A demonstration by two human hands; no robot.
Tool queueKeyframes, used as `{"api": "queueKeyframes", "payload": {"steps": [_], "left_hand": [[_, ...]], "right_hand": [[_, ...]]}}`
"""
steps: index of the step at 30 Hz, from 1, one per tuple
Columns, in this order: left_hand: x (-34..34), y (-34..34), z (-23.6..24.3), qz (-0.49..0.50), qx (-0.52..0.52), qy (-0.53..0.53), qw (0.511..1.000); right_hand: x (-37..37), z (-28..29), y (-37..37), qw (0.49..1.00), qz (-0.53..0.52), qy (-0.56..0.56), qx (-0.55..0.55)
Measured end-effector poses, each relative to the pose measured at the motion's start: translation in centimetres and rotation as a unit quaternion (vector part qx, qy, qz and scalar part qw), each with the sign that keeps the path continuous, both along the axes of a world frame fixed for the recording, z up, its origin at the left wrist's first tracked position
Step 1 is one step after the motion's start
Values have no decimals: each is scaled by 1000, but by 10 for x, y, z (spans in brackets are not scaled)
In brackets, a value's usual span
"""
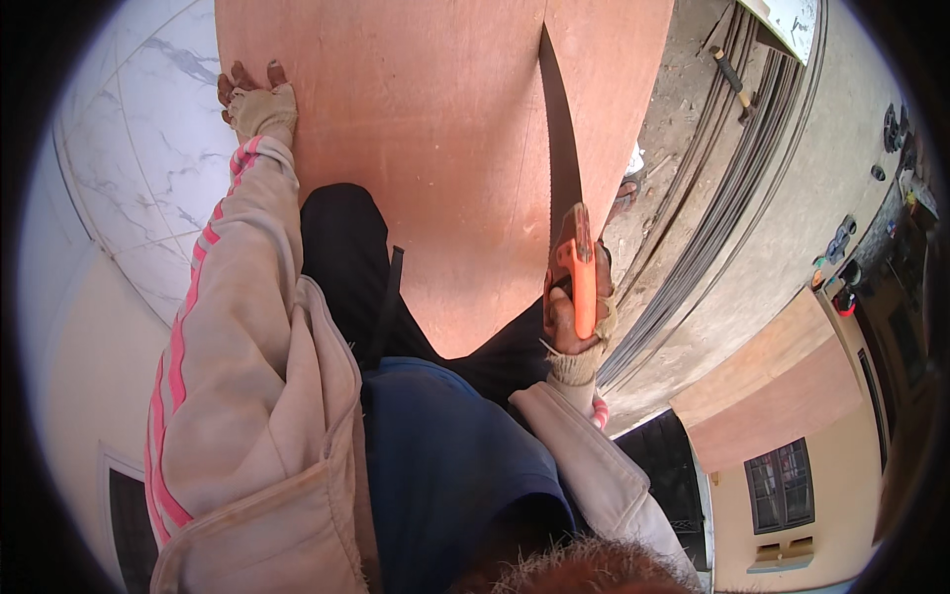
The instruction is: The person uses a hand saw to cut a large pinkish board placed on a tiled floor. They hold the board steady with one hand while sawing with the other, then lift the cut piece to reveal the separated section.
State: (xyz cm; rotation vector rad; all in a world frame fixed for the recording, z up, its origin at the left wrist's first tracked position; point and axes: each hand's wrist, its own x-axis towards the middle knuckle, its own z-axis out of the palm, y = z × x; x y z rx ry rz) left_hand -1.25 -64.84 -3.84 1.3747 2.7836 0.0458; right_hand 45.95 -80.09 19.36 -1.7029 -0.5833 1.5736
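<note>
A large reddish-brown wooden board spans the upper middle, beneath my knees. My left hand, in a worn fingerless glove, rests near the board's left edge with its fingers apart. My right hand is closed round the orange handle of a hand saw. The long dark blade points away from me over the board, toward the top edge of the view; whether its teeth are in the wood I cannot tell. A dark shoe or sandal with part of a foot shows beside the board's right edge, partly hidden.
White marble-look tiles lie at the left. At the right are long metal rods, a hammer on dusty concrete, small scattered items along the far side, more panels, and a wall with a window.
</note>
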Motion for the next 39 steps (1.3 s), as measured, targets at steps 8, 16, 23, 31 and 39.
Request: {"api": "queueKeyframes", "payload": {"steps": [8,16,23,31,39], "left_hand": [[15,8,-17,-8,15,-35,999],[2,5,-10,-17,-10,8,1000],[22,11,-19,1,-35,-29,999],[-21,-9,-23,-38,3,48,998],[8,4,-19,-4,-16,-14,1000]], "right_hand": [[-2,-4,36,995,11,-37,-87],[6,-10,1,1000,-6,8,-5],[-1,-22,41,995,39,-71,-65],[12,-2,-21,991,60,-118,-4],[1,-12,25,991,71,-114,-27]]}}
